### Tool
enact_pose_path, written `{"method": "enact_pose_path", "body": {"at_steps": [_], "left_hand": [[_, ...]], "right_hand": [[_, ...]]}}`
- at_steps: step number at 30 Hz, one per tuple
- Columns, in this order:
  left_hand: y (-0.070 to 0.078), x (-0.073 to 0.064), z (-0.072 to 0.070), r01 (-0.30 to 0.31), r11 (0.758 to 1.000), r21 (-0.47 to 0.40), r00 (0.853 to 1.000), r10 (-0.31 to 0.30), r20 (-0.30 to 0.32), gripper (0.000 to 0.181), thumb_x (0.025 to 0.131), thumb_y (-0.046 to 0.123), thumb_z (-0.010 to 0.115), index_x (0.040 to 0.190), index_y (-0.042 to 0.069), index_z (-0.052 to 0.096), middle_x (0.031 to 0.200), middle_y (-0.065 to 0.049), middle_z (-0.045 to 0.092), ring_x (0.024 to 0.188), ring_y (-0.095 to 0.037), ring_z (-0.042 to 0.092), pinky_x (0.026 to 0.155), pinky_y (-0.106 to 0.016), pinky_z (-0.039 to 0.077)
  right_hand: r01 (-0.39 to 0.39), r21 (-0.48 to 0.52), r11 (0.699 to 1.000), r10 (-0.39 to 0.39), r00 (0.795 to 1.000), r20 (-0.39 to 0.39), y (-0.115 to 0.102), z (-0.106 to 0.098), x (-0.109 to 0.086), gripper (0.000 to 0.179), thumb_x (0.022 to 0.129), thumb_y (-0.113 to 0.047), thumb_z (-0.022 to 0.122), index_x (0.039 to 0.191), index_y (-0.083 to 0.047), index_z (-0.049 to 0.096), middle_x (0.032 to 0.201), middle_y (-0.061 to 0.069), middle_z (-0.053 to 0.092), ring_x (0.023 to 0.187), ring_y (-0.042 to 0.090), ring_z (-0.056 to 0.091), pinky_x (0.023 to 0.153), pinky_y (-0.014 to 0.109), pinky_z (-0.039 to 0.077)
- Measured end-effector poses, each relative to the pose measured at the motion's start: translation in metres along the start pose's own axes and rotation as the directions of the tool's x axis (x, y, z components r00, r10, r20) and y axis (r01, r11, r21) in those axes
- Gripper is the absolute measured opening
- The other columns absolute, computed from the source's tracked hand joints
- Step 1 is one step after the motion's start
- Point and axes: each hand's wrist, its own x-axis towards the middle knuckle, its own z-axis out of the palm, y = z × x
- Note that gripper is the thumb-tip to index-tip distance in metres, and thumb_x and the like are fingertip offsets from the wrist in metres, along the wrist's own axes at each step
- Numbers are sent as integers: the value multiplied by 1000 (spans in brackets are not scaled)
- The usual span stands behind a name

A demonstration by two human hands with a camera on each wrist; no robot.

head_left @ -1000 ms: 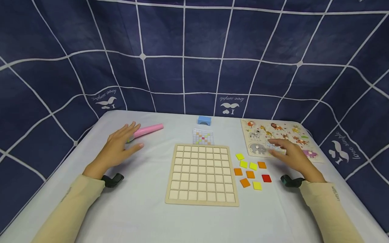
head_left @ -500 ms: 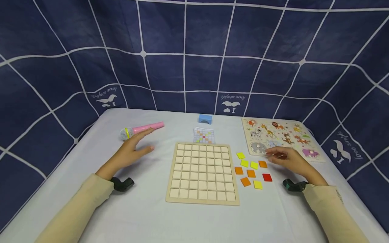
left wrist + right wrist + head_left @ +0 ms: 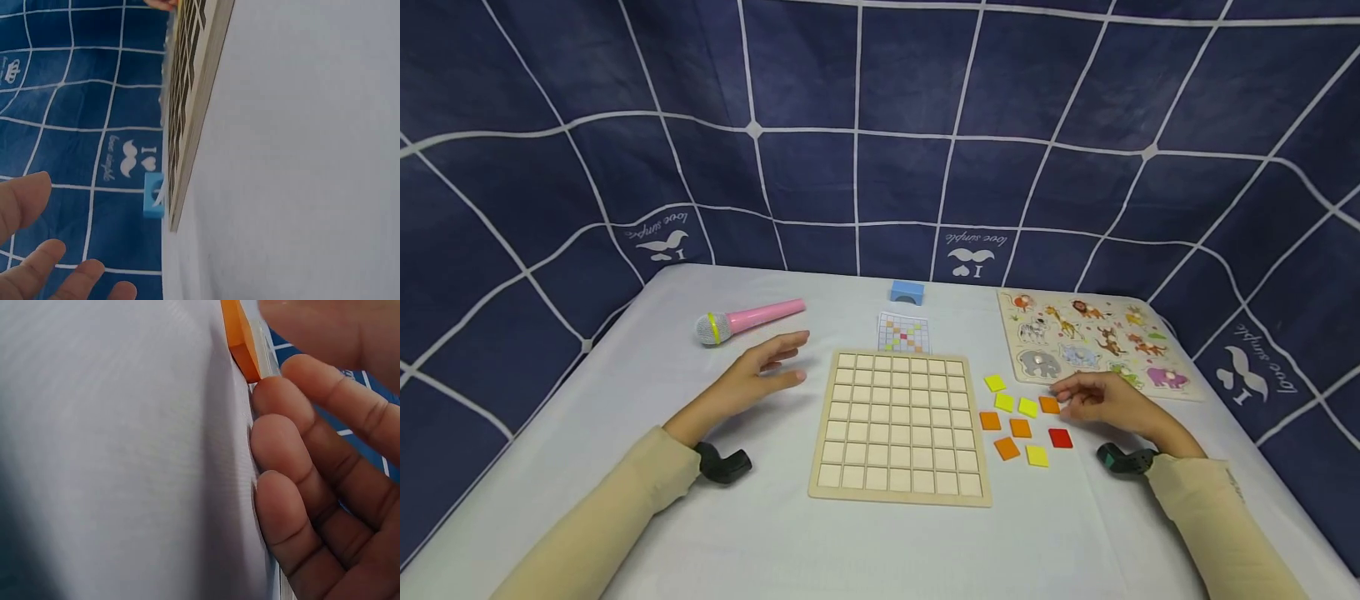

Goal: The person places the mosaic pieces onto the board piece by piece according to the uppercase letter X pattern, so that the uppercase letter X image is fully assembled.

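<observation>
Here, white cloth (image 3: 737, 537) meets a navy curtain (image 3: 805, 75) lettered "love simple", inverted; the left hand (image 3: 741, 387) and right hand (image 3: 1112, 404) hang unclosed, the latter by an orange tile (image 3: 1048, 405) right of the grid board (image 3: 899, 433).

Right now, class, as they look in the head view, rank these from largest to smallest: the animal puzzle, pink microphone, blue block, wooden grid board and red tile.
1. Wooden grid board
2. Animal puzzle
3. Pink microphone
4. Blue block
5. Red tile
Apparent size only: the board is nearer the camera.
</observation>
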Motion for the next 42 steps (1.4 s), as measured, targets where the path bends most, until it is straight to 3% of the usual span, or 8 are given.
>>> {"method": "enact_pose_path", "body": {"at_steps": [4, 9, 19, 28, 36, 42], "left_hand": [[-2, 5, 7, 33, 997, -64, 999, -30, 45, 67, 104, 12, 72, 162, -5, 42, 166, -28, 43, 152, -49, 42, 125, -65, 33], [-2, 11, 15, 70, 989, -130, 993, -56, 107, 69, 103, 11, 72, 162, -6, 40, 168, -28, 40, 153, -49, 40, 126, -65, 32], [-8, 18, 24, 92, 984, -155, 987, -69, 145, 74, 100, 6, 77, 162, -8, 39, 166, -28, 42, 152, -48, 42, 125, -62, 36], [-16, 17, 27, 19, 1000, -18, 991, -16, 136, 78, 93, 13, 87, 159, -2, 49, 162, -22, 51, 152, -44, 44, 124, -64, 34], [-22, 13, 30, -18, 999, 52, 990, 11, 137, 83, 83, 18, 95, 154, 3, 57, 162, -16, 53, 157, -40, 38, 130, -60, 26], [-27, 12, 30, -49, 992, 118, 990, 32, 137, 80, 81, 22, 96, 150, 1, 62, 161, -16, 55, 158, -42, 36, 130, -62, 25]], "right_hand": [[-41, -19, 999, 41, 999, 3, -2, 1, 0, 35, 93, 1, 81, 125, 12, 72, 98, 6, 70, 75, 12, 57, 67, 20, 51], [-36, -46, 998, 35, 999, -10, -1, 3, 1, 33, 92, 0, 83, 122, 11, 74, 93, 1, 65, 72, 13, 53, 64, 19, 46], [-6, -48, 999, 6, 1000, -18, 2, 6, 2, 29, 91, 1, 84, 117, 9, 76, 90, -1, 62, 73, 12, 53, 64, 19, 46], [-22, -62, 998, 20, 1000, -19, 1, 5, 4, 27, 90, -1, 84, 115, 6, 77, 89, 0, 63, 74, 12, 52, 65, 19, 46], [-4, -68, 998, 2, 999, -33, 1, 5, 3, 25, 91, 0, 84, 114, 6, 76, 89, 1, 60, 73, 13, 51, 64, 20, 44], [1, -74, 997, -3, 999, -32, -3, 5, 3, 26, 90, 0, 83, 114, 7, 75, 87, 0, 60, 72, 12, 52, 64, 21, 44]]}}
